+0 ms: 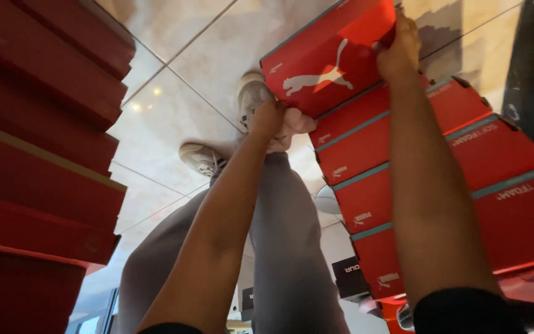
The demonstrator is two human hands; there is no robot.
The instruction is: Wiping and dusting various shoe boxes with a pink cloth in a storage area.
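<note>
Your left hand (276,124) and right hand (400,52) gripped the red shoebox (326,59) by its ends, fingers closed. It looked light and stiff.

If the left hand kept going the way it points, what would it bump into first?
The left hand already touches the near corner of the red shoebox. Beyond it lie a beige shoe and the tiled floor; depth is unclear.

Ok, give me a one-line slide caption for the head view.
Both hands, left and right, grip a red shoebox atop a stack of red boxes above a tiled floor.
</note>
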